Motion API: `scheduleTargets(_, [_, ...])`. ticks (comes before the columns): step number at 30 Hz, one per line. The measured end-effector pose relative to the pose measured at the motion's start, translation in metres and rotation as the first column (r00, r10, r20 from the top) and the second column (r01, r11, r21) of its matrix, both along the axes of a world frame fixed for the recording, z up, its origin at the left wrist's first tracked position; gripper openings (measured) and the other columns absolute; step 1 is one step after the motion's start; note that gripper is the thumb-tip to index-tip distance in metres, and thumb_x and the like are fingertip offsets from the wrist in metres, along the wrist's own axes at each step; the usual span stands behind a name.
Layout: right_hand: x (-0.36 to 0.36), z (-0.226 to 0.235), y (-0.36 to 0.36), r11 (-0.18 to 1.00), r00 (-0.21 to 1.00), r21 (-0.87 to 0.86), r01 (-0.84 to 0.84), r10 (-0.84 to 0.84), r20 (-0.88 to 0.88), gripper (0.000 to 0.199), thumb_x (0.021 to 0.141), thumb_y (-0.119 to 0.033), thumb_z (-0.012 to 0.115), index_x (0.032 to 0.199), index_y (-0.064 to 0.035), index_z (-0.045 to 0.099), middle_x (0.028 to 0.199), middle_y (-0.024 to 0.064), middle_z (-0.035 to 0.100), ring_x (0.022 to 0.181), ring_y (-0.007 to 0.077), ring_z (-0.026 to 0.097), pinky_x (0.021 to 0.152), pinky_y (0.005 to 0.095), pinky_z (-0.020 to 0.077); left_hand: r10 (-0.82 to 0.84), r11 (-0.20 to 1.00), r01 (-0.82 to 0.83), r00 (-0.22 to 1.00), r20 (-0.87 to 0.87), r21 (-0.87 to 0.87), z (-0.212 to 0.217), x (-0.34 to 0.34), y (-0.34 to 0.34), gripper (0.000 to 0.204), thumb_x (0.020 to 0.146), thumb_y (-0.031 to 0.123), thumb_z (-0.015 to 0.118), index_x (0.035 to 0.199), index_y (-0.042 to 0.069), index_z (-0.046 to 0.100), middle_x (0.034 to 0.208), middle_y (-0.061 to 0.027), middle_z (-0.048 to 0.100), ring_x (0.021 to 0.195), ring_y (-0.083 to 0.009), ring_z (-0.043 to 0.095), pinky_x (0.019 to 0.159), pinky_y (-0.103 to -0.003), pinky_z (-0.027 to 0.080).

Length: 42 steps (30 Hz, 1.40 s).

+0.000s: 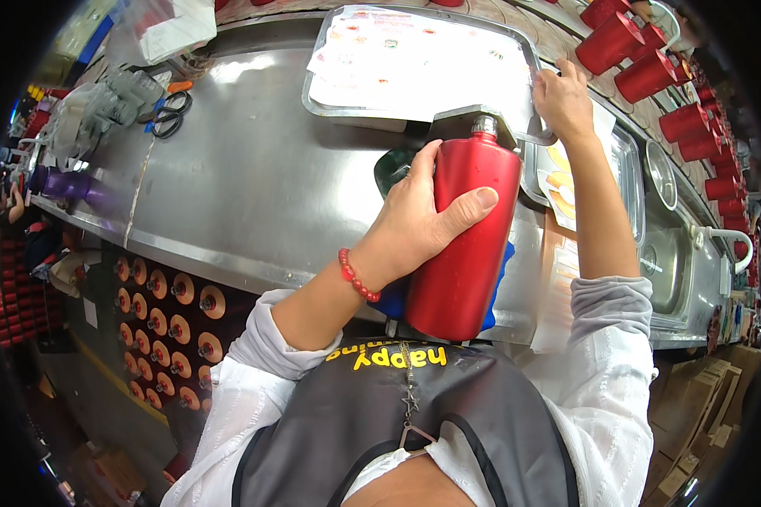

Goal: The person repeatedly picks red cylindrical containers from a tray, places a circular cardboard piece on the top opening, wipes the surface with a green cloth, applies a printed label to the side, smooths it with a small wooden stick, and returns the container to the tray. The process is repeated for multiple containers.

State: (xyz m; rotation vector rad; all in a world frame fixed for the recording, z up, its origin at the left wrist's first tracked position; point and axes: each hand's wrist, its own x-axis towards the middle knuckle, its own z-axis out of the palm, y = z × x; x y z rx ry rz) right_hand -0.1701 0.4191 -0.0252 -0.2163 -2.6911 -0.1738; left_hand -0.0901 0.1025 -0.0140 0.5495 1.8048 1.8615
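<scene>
My left hand [414, 224] is wrapped round a red bottle [465, 245] with a bare metal neck, thumb across its front. The bottle leans with its neck pointing away from me, over a blue cloth [500, 283]. Its neck overlaps a dark metal piece [452, 118] at the front edge of a metal tray [317, 106]. White sheets with small coloured prints [406, 63] lie in the tray. At the tray's right rim is my right hand [564, 100], fingers curled and pinched together; what they hold is too small to make out.
Black-handled scissors [171, 114] and plastic bags [101, 118] lie on the steel worktop [245, 169] at left. Another tray [626, 169], a round metal bowl [659, 173] and a sink [664, 266] are at right. Several red bottles [613, 42] stand at far right.
</scene>
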Motion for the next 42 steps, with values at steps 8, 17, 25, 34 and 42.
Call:
scheduleTargets(8, [-0.029,-0.022,0.027,0.936,0.978,-0.286,0.205,-0.183,0.102,0.042,0.092,-0.041,0.059,0.103,-0.0031,0.073,0.113,0.0269,0.066,0.103,0.0487,0.062,0.095,0.0494,0.0486,-0.005,1.000,0.005,0.999,-0.035,0.019,-0.001,0.003,-0.005,0.106,0.087,0.065,0.065,0.145,-0.015,0.026,0.129,-0.0314,0.057,0.119,-0.0367,0.061,0.100,-0.039,0.049])
scheduleTargets(17, [-0.011,0.036,0.012,0.941,0.886,-0.090,-0.327,0.272,-0.376,0.021,0.088,-0.023,0.067,0.097,-0.0049,0.071,0.118,0.0213,0.064,0.105,0.0399,0.061,0.093,0.0458,0.0499,0.094,0.996,-0.090,0.932,-0.349,0.028,-0.011,0.035,-0.028,0.094,0.095,0.059,0.058,0.149,-0.010,0.025,0.142,-0.0329,0.042,0.133,-0.0419,0.046,0.111,-0.046,0.038])
scheduleTargets(25, [-0.059,0.131,0.025,0.870,0.895,-0.227,-0.437,0.397,-0.202,0.020,0.091,-0.019,0.068,0.097,0.0003,0.065,0.105,0.0148,0.060,0.098,0.0273,0.059,0.084,0.0345,0.0468,0.125,0.992,-0.105,0.910,-0.396,0.074,-0.017,0.043,-0.032,0.089,0.096,0.059,0.055,0.147,-0.009,0.030,0.141,-0.0296,0.046,0.130,-0.0390,0.047,0.111,-0.044,0.037])
scheduleTargets(34, [-0.112,-0.023,0.001,1.000,0.989,-0.009,0.004,-0.003,0.149,0.029,0.092,-0.033,0.063,0.112,-0.0128,0.068,0.126,0.0108,0.058,0.118,0.0365,0.055,0.093,0.0520,0.0523,0.067,0.998,-0.066,0.865,-0.497,0.019,-0.020,0.037,-0.044,0.089,0.097,0.060,0.053,0.147,-0.010,0.031,0.143,-0.0294,0.045,0.133,-0.0399,0.045,0.111,-0.043,0.036])
scheduleTargets(42, [-0.037,0.087,-0.029,0.866,0.847,0.101,-0.490,0.500,-0.179,0.017,0.089,-0.020,0.068,0.097,-0.0061,0.064,0.107,0.0093,0.061,0.108,0.0300,0.058,0.082,0.0447,0.0528,-0.159,0.986,0.069,0.624,-0.765,-0.149,-0.020,0.051,-0.065,0.117,0.079,0.060,0.075,0.153,-0.010,0.018,0.154,-0.0356,0.026,0.145,-0.0492,0.028,0.120,-0.058,0.013])
